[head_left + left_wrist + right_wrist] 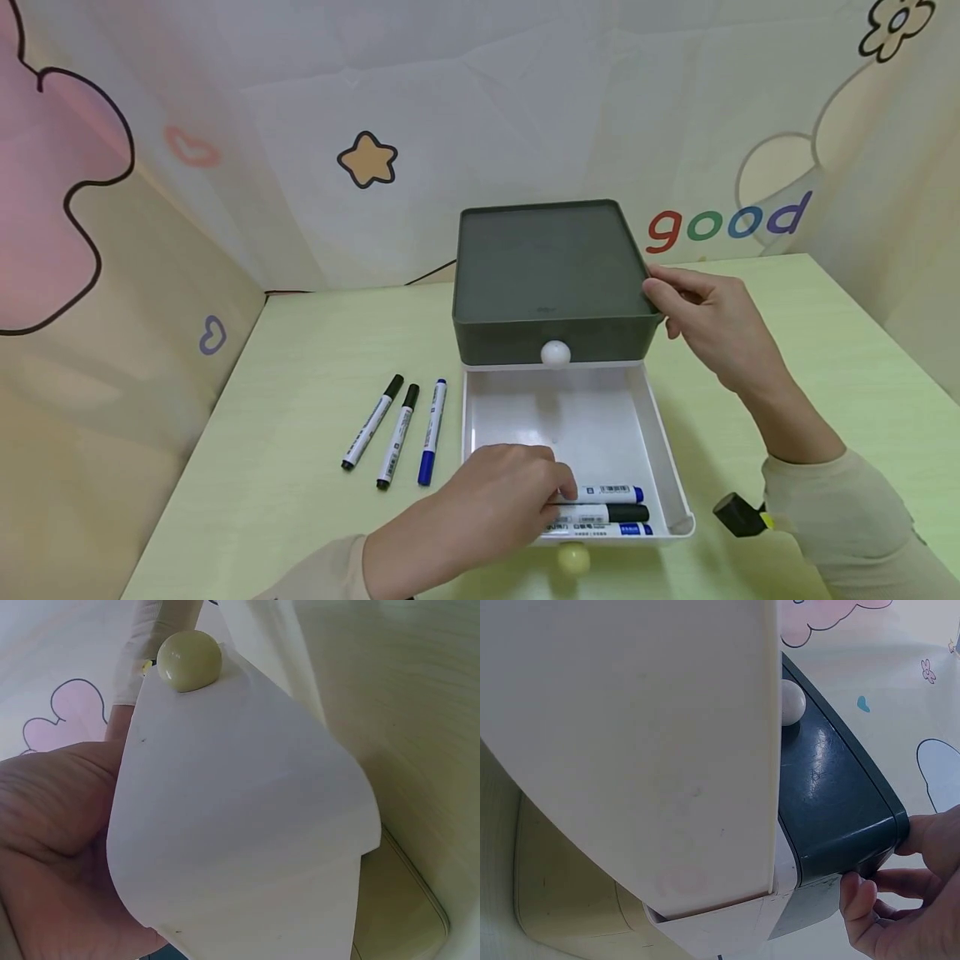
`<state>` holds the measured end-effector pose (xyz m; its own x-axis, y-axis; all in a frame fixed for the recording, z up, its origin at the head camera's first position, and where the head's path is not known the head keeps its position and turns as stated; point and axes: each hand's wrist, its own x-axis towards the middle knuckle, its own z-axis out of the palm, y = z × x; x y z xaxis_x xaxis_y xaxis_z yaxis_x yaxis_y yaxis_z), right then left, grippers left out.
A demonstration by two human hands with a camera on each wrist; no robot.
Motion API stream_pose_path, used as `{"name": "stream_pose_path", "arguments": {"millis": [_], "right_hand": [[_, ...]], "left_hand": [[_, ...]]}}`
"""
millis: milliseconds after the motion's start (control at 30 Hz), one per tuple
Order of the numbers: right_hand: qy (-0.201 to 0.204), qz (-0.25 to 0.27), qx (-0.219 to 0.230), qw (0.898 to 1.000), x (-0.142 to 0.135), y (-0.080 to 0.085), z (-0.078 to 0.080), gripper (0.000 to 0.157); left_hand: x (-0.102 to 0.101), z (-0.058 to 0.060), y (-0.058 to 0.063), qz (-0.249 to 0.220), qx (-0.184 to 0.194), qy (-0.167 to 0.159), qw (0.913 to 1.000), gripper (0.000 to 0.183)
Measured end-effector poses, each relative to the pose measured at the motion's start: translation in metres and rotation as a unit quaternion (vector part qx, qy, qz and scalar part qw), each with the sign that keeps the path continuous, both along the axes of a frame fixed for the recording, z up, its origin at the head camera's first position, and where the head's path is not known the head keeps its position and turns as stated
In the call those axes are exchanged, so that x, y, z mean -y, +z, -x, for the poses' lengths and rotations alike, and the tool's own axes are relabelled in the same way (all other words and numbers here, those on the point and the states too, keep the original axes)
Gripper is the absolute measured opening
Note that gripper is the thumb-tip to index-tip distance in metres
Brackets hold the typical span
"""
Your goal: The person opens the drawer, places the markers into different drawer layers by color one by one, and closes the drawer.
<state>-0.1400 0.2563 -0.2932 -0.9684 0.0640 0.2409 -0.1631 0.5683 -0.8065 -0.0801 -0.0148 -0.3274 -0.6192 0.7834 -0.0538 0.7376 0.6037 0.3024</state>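
A white drawer (555, 408) stands pulled out below the dark green upper tier (551, 267) of a small desktop drawer box. Inside, along its front, lie a blue-capped marker (611, 494), a black-capped marker (628, 513) and another blue-capped marker (636, 529). My left hand (498, 492) reaches over the drawer's left side, bent fingers right at the markers' left ends. Its fingertips are hidden, so I cannot tell whether they grip a marker. My right hand (712, 325) holds the green tier's right edge, thumb at the rim and fingers against the side (889, 889).
Left of the drawer lie two black-capped markers (367, 422) (397, 437) and a blue-capped marker (432, 433). A yellow knob (573, 558) juts from the drawer front, a white knob (556, 353) from the green tier. A beige lower tier (570, 877) sits underneath. A printed curtain (525, 100) hangs behind.
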Motion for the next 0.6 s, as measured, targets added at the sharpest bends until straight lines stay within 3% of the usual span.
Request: {"name": "stream_pose_path", "arguments": {"millis": [167, 333, 600], "right_hand": [[-0.001, -0.002, 0.001, 1.000, -0.0002, 0.0004, -0.0002, 0.047], [-0.002, -0.002, 0.002, 1.000, -0.0003, 0.0009, -0.0006, 0.046], [0.003, -0.001, 0.001, 1.000, -0.0007, 0.0005, 0.0001, 0.046]], "left_hand": [[-0.0017, 0.0020, 0.0002, 0.017, 0.026, -0.024, 0.9992, 0.017], [-0.0044, 0.0038, 0.0021, 0.030, 0.026, -0.041, 0.9984, 0.016], [-0.0083, 0.0031, 0.0005, 0.053, -0.031, -0.036, 0.9975, 0.016]]}}
